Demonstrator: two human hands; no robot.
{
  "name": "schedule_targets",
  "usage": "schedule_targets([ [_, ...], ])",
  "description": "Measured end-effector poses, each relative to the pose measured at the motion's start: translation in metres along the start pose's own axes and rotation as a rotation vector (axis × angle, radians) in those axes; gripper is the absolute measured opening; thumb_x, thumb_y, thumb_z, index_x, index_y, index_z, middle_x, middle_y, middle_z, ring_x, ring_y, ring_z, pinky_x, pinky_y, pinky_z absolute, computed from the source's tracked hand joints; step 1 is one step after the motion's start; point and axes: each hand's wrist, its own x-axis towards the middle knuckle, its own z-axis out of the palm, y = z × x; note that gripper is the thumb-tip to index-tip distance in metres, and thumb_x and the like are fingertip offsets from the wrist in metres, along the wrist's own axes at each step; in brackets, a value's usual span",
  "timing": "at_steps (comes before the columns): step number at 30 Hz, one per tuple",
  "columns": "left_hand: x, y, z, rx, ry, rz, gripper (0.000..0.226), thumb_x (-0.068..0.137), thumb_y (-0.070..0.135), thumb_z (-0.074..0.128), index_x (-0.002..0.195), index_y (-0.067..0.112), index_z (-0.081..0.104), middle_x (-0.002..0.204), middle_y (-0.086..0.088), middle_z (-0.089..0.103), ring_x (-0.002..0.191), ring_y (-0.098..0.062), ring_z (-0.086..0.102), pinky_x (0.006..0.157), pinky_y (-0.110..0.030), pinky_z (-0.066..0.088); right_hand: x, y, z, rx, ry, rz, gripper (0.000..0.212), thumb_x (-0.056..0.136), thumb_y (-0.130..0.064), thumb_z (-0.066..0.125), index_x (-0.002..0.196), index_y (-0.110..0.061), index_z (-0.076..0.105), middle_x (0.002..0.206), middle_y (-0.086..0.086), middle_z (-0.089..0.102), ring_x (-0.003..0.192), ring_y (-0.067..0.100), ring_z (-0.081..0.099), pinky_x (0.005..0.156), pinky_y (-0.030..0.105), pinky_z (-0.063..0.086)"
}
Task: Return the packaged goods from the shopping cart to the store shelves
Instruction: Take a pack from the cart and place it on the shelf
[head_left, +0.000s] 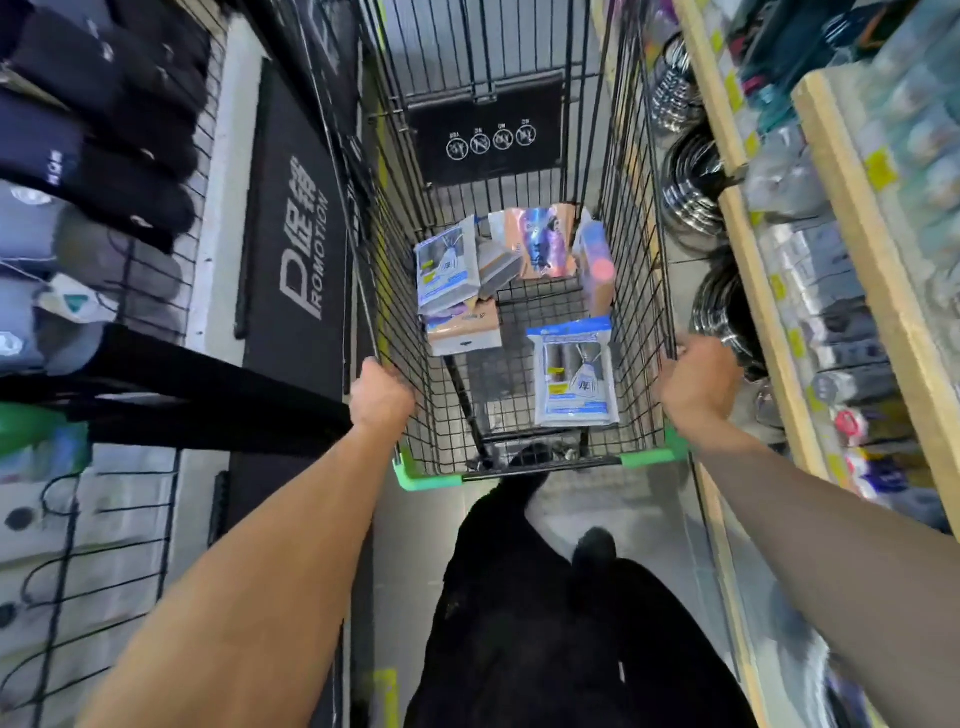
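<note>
A person is standing in a narrow store aisle, looking down into a black wire shopping cart with bright green corner guards (644, 457), which serves as the landmark here. Pale wooden store shelves with yellow price tags (753, 291) are running just beside the cart's right wall, crowded with blurred small goods and coils of dark cable. To the cart's left, a black floor mat printed with the word "PROMOTION" (298, 260) is lying alongside, and beyond it a wire rack is holding dark folded garments (78, 104).

Inside the cart, the packaged goods are lying on the basket floor: a flat white-and-blue plastic packet (574, 374) nearest the handle end, and a loose pile of similar packets with tan and iridescent ones (467, 286) toward the far end.

The left hand (382, 397) is gripping the top rim of the cart's left wall, fingers curled over the wire. The right hand (698, 382) is gripping the right rim the same way.

Nothing appears shelved from this position yet. The likely risks: the cart's right side is so close to the shelves that steering could scrape them or knock stock down, the right knuckles could get pinched against the shelf edge, and the slick packets could slide about.
</note>
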Motion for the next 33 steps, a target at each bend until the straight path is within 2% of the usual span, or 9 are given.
schedule_targets([
  [4, 0.005, -0.023, 0.008, -0.089, 0.002, 0.066, 0.014, 0.079, 0.025, 0.047, 0.091, 0.018, 0.050, 0.097, -0.013, 0.071, 0.090, -0.032, 0.071, 0.083, -0.047, 0.060, 0.004, 0.012, 0.000, -0.002, -0.010, -0.049, 0.042, 0.085, 0.011, 0.062, 0.124, -0.005, 0.066, 0.106, 0.018, 0.075, 0.087, 0.031, 0.073, 0.081, 0.042, 0.061],
  [7, -0.003, -0.029, 0.008, -0.129, -0.028, 0.035, 0.009, 0.085, 0.013, 0.044, 0.080, 0.020, 0.044, 0.097, -0.015, 0.073, 0.090, -0.031, 0.073, 0.083, -0.050, 0.060, -0.008, 0.020, -0.006, -0.009, -0.026, -0.071, 0.037, 0.085, 0.012, 0.063, 0.120, 0.001, 0.067, 0.113, 0.019, 0.072, 0.097, 0.034, 0.071, 0.086, 0.043, 0.059],
  [13, -0.029, -0.076, 0.008, -0.042, -0.019, 0.020, 0.014, 0.085, 0.010, 0.048, 0.083, 0.023, 0.043, 0.095, -0.013, 0.073, 0.086, -0.030, 0.073, 0.081, -0.050, 0.060, -0.068, 0.044, -0.022, 0.041, -0.057, -0.032, 0.027, 0.091, 0.009, 0.059, 0.117, 0.006, 0.066, 0.115, 0.020, 0.070, 0.098, 0.031, 0.069, 0.074, 0.022, 0.043],
  [15, -0.042, -0.093, 0.005, 0.052, -0.019, 0.040, 0.016, 0.080, 0.013, 0.048, 0.094, 0.021, 0.044, 0.098, -0.015, 0.072, 0.091, -0.034, 0.070, 0.085, -0.051, 0.058, -0.093, 0.056, -0.023, 0.071, -0.079, -0.009, 0.029, 0.093, 0.009, 0.055, 0.121, 0.008, 0.063, 0.120, 0.020, 0.065, 0.097, 0.032, 0.067, 0.082, 0.024, 0.048],
  [17, -0.058, -0.115, 0.001, 0.154, -0.021, 0.078, 0.025, 0.082, 0.013, 0.052, 0.105, 0.016, 0.045, 0.100, -0.015, 0.071, 0.097, -0.036, 0.066, 0.089, -0.050, 0.055, -0.120, 0.073, -0.018, 0.069, -0.089, 0.009, 0.035, 0.090, 0.010, 0.059, 0.124, 0.005, 0.061, 0.120, 0.020, 0.068, 0.089, 0.031, 0.070, 0.080, 0.037, 0.060],
  [22, -0.093, -0.170, -0.010, 0.230, -0.003, 0.108, 0.028, 0.088, 0.010, 0.059, 0.113, 0.012, 0.048, 0.106, -0.017, 0.068, 0.102, -0.038, 0.063, 0.090, -0.052, 0.054, -0.187, 0.113, -0.011, 0.013, -0.075, 0.022, 0.034, 0.086, 0.004, 0.066, 0.120, 0.002, 0.068, 0.117, 0.020, 0.071, 0.104, 0.036, 0.068, 0.093, 0.036, 0.053],
  [26, -0.128, -0.219, -0.014, 0.224, -0.008, 0.141, 0.023, 0.089, 0.015, 0.054, 0.110, 0.012, 0.048, 0.105, -0.016, 0.070, 0.103, -0.039, 0.061, 0.092, -0.050, 0.052, -0.232, 0.151, -0.012, -0.016, -0.112, 0.033, 0.021, 0.081, 0.001, 0.065, 0.098, -0.005, 0.075, 0.097, 0.021, 0.073, 0.101, 0.043, 0.067, 0.082, 0.034, 0.052],
  [29, -0.162, -0.253, -0.010, 0.235, 0.000, 0.146, 0.022, 0.089, 0.014, 0.052, 0.110, 0.011, 0.048, 0.105, -0.016, 0.071, 0.102, -0.040, 0.062, 0.090, -0.049, 0.052, -0.261, 0.181, -0.017, -0.033, -0.131, 0.020, 0.030, 0.082, 0.001, 0.066, 0.111, -0.003, 0.074, 0.107, 0.023, 0.073, 0.103, 0.044, 0.065, 0.089, 0.040, 0.053],
  [33, -0.216, -0.291, 0.001, 0.315, 0.030, 0.109, 0.028, 0.088, 0.012, 0.064, 0.112, 0.007, 0.050, 0.110, -0.022, 0.065, 0.102, -0.043, 0.062, 0.084, -0.048, 0.052, -0.293, 0.230, -0.031, -0.067, -0.178, -0.074, 0.008, 0.079, -0.003, 0.073, 0.087, -0.002, 0.076, 0.083, 0.020, 0.070, 0.081, 0.038, 0.066, 0.074, 0.032, 0.052],
])
